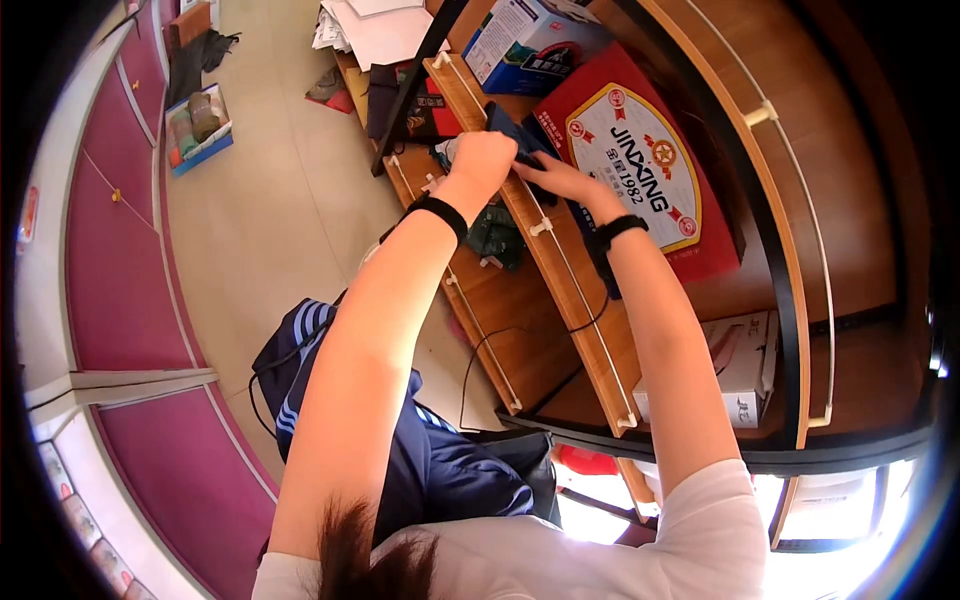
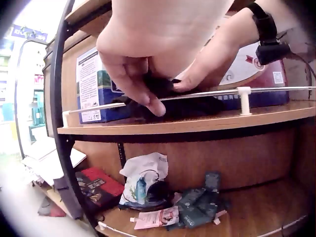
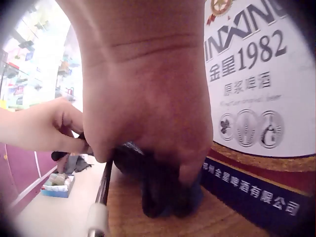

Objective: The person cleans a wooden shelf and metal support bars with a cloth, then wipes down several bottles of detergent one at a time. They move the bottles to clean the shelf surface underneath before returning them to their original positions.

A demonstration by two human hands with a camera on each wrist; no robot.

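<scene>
Left hand: the left hand [image 1: 485, 160] bends at the front of the upper shelf, thumb and fingers pinching part of a dark bundle; one fingertip hangs over the rail [image 2: 279, 89].
Right hand: the right hand [image 1: 565, 180] comes in just beside it, its fingers on the same bundle; whether they grip or only press, I cannot tell, since its own back hides them.
Dark bundle: the soft-looking dark bundle [image 3: 163, 195] lies on the upper shelf [image 2: 276, 114] under the hands, behind the rail and close to the red beer box [image 1: 640, 150]. What it is stays unclear.
Rail: a fold could snag on the rail or its white bracket [image 2: 244, 100] if the bundle were pulled outward without being lifted.
Lower shelf: a white packet [image 2: 145, 180], a pink tube [image 2: 157, 217] and dark green packets [image 2: 197, 207] sit below; a slip of the left pinch outside the rail could drop the bundle onto them or the floor [image 1: 255, 200].
Beer box: space beside it looks tight, so the right knuckles might bump or scrape it.
Cable: a thin black cable [image 1: 466, 375] loops across the shelving; a quick arm movement could catch it on the rail and tug the right wrist.
</scene>
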